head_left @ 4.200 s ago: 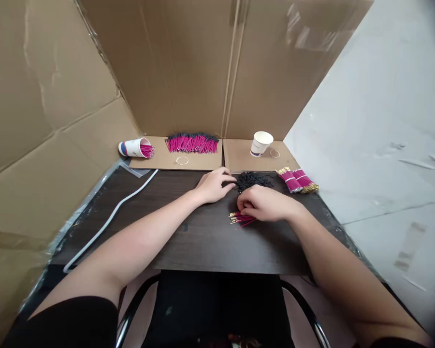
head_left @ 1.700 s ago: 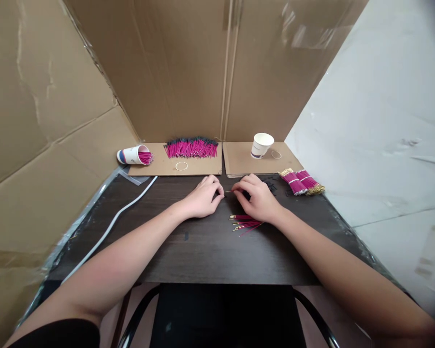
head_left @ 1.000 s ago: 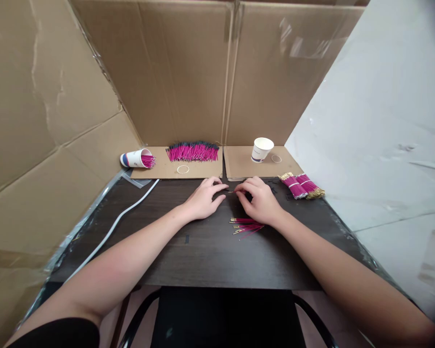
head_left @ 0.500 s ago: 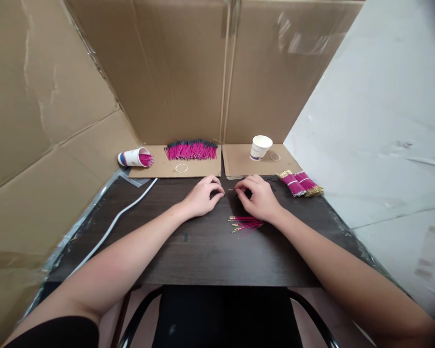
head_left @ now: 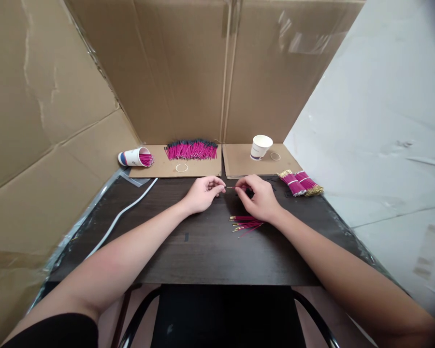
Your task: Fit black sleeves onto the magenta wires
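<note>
My right hand (head_left: 258,197) pinches a thin pink wire (head_left: 236,187) whose metal end points left. Facing it, my left hand (head_left: 205,194) has thumb and forefinger closed at the tip of that wire; what is between them is too small to make out. The fingertips of both hands are a short gap apart, just above the dark table. Below my right wrist lies a small loose fan of pink wires (head_left: 248,223) with gold-coloured ends toward the left.
A row of pink wires with dark ends (head_left: 191,151) and a rubber band (head_left: 181,167) lie on the left cardboard. A tipped paper cup (head_left: 130,157) holds more wires. An upright cup (head_left: 260,148) stands on the right cardboard, near banded wire bundles (head_left: 297,184). A white cable (head_left: 125,210) crosses the left side.
My left thumb and forefinger have closed and moved slightly up and right, meeting the wire's end. My right hand stays nearly in place with the wire.
</note>
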`<state>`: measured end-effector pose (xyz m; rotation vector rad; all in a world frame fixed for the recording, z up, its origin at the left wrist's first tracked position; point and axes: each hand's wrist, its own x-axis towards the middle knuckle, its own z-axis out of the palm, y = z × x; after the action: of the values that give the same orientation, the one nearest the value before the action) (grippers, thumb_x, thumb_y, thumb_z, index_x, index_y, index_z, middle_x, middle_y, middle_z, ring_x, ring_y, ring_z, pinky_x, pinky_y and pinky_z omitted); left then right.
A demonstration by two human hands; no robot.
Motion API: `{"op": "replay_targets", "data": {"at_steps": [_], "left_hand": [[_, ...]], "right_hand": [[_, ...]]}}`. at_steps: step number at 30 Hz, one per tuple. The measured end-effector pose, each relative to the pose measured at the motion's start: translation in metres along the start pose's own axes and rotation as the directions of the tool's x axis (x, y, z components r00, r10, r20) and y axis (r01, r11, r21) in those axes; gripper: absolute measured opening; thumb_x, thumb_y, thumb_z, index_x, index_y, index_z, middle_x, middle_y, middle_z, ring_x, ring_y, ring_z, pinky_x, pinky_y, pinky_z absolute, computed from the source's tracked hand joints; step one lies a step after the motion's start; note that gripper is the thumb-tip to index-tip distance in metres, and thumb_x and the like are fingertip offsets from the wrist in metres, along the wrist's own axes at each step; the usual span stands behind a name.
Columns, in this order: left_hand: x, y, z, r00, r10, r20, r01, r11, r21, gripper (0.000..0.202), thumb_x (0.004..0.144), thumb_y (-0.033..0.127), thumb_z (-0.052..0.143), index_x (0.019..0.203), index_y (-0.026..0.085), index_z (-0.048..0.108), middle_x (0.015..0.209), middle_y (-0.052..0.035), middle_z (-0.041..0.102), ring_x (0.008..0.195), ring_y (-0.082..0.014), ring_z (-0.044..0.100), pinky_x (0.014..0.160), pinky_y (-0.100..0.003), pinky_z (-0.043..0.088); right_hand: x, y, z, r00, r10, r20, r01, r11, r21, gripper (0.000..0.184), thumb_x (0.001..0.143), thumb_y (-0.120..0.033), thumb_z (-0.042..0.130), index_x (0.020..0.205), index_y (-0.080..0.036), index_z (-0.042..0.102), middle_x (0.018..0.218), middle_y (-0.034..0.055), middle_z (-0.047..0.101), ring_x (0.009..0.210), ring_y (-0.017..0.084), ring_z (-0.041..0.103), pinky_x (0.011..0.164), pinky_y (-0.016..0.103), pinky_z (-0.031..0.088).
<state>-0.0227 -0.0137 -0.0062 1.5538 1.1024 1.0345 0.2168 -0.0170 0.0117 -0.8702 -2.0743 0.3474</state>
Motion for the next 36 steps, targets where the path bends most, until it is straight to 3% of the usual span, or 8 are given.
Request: {"op": "replay_targets", "data": {"at_steps": [8, 36], "left_hand": [[-0.0004, 0.0002, -0.0019, 0.999, -0.046, -0.02, 0.044, 0.992, -0.115, 0.031, 0.091, 0.035, 0.089, 0.111, 0.012, 0.085, 0.098, -0.0123, 0.085, 0.082, -0.0174, 0.073, 0.086, -0.036, 0.062], [-0.0032, 0.0058, 0.0011, 0.999, -0.022, 0.046, 0.026, 0.997, -0.075, 0.021, 0.092, 0.029, 0.085, 0.107, 0.014, 0.087, 0.093, -0.0095, 0.085, 0.077, -0.0159, 0.071, 0.083, -0.033, 0.06]], "right_hand": [[-0.0004, 0.0056, 0.0026, 0.998, -0.043, -0.051, 0.043, 0.999, 0.002, 0.008, 0.103, -0.019, 0.066, 0.097, -0.024, 0.066, 0.088, 0.0046, 0.071, 0.082, 0.024, 0.067, 0.077, 0.039, 0.053], [-0.0011, 0.0051, 0.003, 0.995, -0.098, 0.015, 0.098, 0.995, 0.031, 0.011, 0.103, -0.013, 0.065, 0.1, -0.024, 0.066, 0.09, 0.0043, 0.071, 0.085, 0.023, 0.067, 0.077, 0.037, 0.053]]}}
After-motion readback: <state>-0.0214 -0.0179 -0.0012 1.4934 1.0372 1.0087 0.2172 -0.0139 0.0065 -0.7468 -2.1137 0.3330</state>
